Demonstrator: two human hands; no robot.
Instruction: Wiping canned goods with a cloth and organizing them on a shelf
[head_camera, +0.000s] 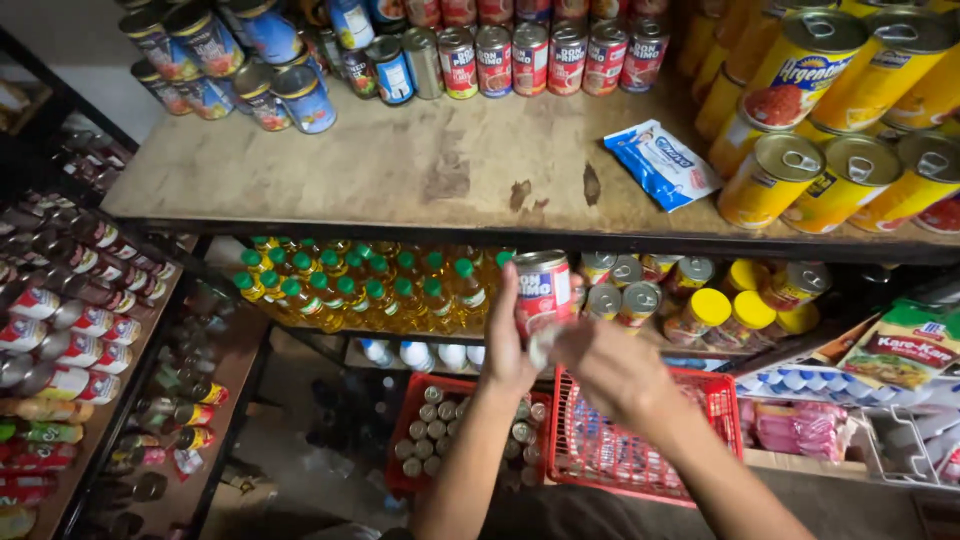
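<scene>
My left hand (507, 340) grips a red-labelled tin can (541, 288), holding it upright in front of the lower shelf. Just to its right, my right hand (610, 370) is blurred, its fingers curled close to the can's lower edge; whether it touches the can is unclear. Behind the can, a row of similar red cans (530, 55) lines the back of the wooden shelf (400, 165) above. Yellow oil bottles with green caps (360, 290) stand on the lower shelf to the left of my hands.
Large yellow cans (830, 120) are stacked at the upper right beside a white-and-blue pouch (660, 165). Blue-labelled cans (250, 70) sit upper left. Two red wire baskets (620, 440) lie below my arms. A side rack of bottles (70, 340) runs along the left.
</scene>
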